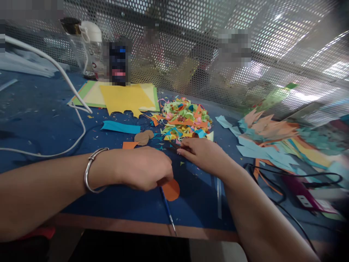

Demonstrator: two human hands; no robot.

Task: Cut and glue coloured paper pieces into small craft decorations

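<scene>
My left hand (145, 169), a silver bangle on its wrist, reaches in over the blue tabletop with its fingers curled down. Its fingertips are closed at the edge of an orange paper circle (171, 190); the exact grip is partly hidden. A slim blue pen (167, 210) lies beside the circle, its upper end under this hand. My right hand (203, 153) is closed around dark scissors (173, 145), whose blades point left. Just beyond both hands lie a brown paper cutout (143, 138), an orange paper piece (129, 145) and a blue paper strip (121, 127).
A heap of colourful paper scraps (188, 118) lies ahead, before a perforated metal screen (174, 65). Yellow paper (124, 96) tops a stack at back left, near bottles (94, 51). A white cable (62, 72) crosses the left; a purple power strip (305, 194) sits right.
</scene>
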